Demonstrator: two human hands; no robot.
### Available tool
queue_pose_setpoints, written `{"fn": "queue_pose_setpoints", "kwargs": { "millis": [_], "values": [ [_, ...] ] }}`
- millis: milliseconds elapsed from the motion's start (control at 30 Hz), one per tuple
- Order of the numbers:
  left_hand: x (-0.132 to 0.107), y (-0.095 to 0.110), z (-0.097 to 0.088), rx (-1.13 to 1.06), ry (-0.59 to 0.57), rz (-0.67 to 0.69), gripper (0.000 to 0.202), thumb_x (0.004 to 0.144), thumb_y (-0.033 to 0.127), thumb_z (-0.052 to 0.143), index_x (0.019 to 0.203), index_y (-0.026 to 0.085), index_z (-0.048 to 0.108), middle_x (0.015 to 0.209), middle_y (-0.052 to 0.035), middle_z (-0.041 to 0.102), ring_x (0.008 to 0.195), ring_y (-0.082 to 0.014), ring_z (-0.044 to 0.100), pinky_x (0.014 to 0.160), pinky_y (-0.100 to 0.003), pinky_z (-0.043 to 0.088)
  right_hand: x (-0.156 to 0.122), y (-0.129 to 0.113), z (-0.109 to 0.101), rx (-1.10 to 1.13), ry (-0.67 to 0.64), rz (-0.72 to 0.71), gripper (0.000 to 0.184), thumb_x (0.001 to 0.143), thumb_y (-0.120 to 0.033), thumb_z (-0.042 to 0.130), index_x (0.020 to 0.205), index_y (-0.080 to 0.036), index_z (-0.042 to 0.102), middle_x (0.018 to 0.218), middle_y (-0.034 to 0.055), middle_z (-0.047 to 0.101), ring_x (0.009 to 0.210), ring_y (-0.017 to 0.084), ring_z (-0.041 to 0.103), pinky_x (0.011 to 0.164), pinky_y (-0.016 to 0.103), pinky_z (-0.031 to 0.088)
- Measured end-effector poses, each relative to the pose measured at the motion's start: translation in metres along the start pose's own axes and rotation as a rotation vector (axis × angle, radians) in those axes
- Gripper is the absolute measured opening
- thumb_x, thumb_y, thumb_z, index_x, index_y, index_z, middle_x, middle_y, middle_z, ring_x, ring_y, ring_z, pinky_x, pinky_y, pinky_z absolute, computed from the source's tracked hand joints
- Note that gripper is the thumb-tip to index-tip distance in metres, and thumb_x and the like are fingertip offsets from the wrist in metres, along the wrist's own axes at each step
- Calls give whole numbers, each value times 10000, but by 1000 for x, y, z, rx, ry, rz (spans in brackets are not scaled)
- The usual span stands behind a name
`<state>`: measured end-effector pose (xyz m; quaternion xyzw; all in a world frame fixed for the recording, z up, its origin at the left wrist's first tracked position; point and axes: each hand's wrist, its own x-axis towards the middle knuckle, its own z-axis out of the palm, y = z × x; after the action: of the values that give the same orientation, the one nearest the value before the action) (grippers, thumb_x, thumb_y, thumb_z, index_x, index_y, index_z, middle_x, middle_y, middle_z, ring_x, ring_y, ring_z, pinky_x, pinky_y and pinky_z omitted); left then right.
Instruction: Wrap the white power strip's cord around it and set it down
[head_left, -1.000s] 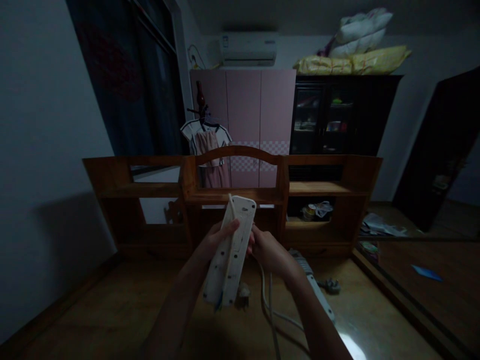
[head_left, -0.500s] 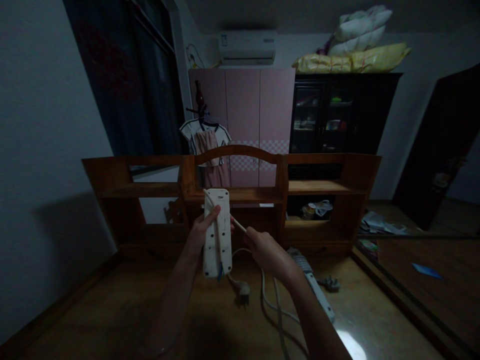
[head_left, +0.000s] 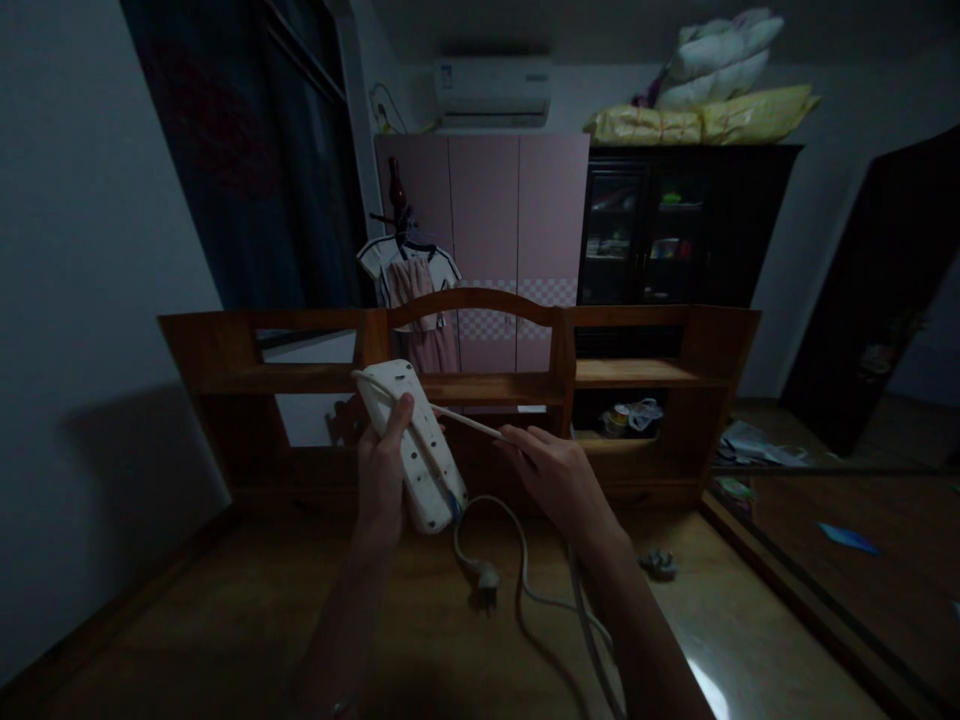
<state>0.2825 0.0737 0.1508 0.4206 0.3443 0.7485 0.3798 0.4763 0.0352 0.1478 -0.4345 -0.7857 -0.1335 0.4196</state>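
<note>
A white power strip (head_left: 430, 478) is tilted in front of me, its screw-dotted underside facing up. My left hand (head_left: 384, 462) grips it along its left side, thumb pressed on a white cord (head_left: 373, 380) that lies over the strip. From behind the strip the cord runs right to my right hand (head_left: 544, 465), whose fingers are closed around it. Blue wire ends show at the strip's lower end. Below, a white plug (head_left: 487, 577) lies on the wooden desktop (head_left: 420, 640) with its cord looping to the right.
A wooden shelf unit (head_left: 472, 388) stands along the back of the desktop. Another plug (head_left: 659, 565) lies to the right, near the raised wooden edge. Beyond are a pink wardrobe (head_left: 484, 210), a dark cabinet (head_left: 750, 220) and hanging clothes (head_left: 412, 270).
The power strip has tilted, its top leaning left, and my left hand has shifted left with it. My right hand has moved right, stretching out more cord. My right forearm now covers the other grey-white strip.
</note>
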Motion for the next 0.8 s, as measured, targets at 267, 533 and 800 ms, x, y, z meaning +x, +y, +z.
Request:
{"fn": "queue_pose_setpoints", "kwargs": {
  "millis": [267,533,800],
  "values": [
    [-2,-3,5,71,42,110,563,740,461,721,1172,192,478,887,-42,669,669,-170,666,639,-302,546,-3,-14,-20,-113,-10,-51,267,1000,-331,411,1078,-216,639,788,27,619,682,122,568,622,241,355],
    [-1,-4,9,459,-140,350,576,828,445,628,1344,265,443,1272,-81,591,1193,-262,554,1019,-390,416,-6,-22,-35,-214,-90,-48,249,1001,-296,395,972,-213,628,750,8,606,656,123,547,588,260,299],
    [-21,-9,15,904,-442,450,715,881,390,576,1487,349,199,1245,-69,615,1039,-258,635,853,-348,482,-13,-22,-58,-146,-159,8,215,968,-258,459,894,-197,652,743,4,621,649,120,563,601,252,332]
  ]
}}
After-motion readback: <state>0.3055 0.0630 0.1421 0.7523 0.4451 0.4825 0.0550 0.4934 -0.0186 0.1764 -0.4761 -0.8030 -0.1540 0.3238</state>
